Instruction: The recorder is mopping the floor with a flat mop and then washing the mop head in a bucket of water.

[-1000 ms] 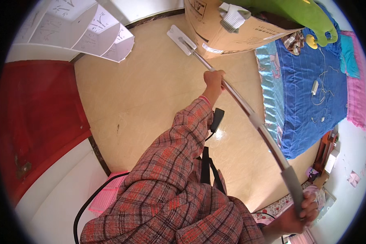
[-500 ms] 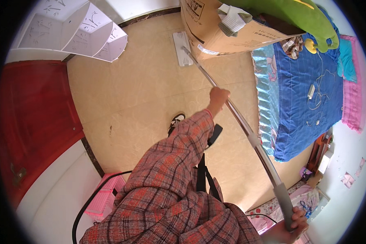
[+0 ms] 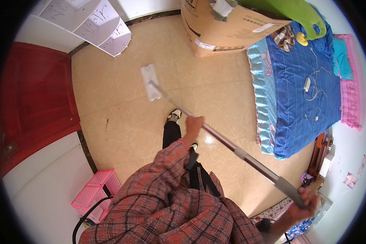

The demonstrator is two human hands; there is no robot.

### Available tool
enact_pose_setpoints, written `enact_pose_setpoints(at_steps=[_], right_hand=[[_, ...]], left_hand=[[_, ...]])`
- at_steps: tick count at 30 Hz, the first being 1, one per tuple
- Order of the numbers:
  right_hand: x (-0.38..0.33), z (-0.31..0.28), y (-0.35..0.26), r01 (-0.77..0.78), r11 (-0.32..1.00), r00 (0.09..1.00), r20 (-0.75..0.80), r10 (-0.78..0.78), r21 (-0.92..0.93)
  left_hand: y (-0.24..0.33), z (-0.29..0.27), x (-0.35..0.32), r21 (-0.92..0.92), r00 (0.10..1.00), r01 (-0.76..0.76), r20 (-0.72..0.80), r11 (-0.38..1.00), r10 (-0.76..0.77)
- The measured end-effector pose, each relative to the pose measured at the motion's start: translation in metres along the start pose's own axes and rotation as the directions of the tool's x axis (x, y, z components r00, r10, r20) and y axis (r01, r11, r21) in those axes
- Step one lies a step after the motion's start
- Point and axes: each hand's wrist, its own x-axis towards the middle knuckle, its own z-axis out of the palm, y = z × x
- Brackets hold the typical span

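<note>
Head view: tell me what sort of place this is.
Probably a bedroom in a home: there is a blue-covered bed, what looks like a turquoise pillow on it, and a white shelf unit.

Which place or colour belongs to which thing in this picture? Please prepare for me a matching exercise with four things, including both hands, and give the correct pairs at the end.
Column 1
1. Left hand
2. Mop head
3. Right hand
4. Cardboard box

Column 2
A. White and rectangular, at the far end of the metal pole
B. Around the grey grip
C. Brown, near the blue bedspread
D. On the metal pole, between the mop head and the grey grip

Right pairs: 1-D; 2-A; 3-B; 4-C
</note>
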Motion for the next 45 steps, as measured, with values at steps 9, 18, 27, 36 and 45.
enact_pose_setpoints(at_steps=[9, 18, 27, 36, 45], right_hand=[[-0.037, -0.033, 0.095, -0.348, 0.924, 0.906, 0.309, 0.289, 0.157], [-0.002, -0.053, 0.019, -0.054, 0.948, 0.980, 0.198, -0.010, 0.314], [0.003, 0.111, 0.035, 0.167, 0.978, 0.986, -0.045, -0.163, 0.121], [0.037, 0.205, 0.044, 0.051, 0.998, 0.992, 0.112, -0.054, 0.028], [0.070, 0.208, 0.035, 0.164, 0.982, 0.895, 0.405, -0.187, 0.092]], left_hand=[[-0.068, -0.121, -0.010, -0.321, 0.961, 0.230, -0.076, 0.919, -0.267], [0.093, 0.000, -0.002, -0.437, 0.991, 0.087, 0.133, 0.895, -0.031], [0.225, 0.046, 0.128, -0.391, 0.974, 0.044, 0.223, 0.919, 0.049], [0.229, 0.031, 0.207, -0.166, 0.967, -0.009, 0.249, 0.986, 0.051], [0.216, -0.012, 0.198, -0.211, 0.989, -0.022, 0.139, 0.977, 0.052]])
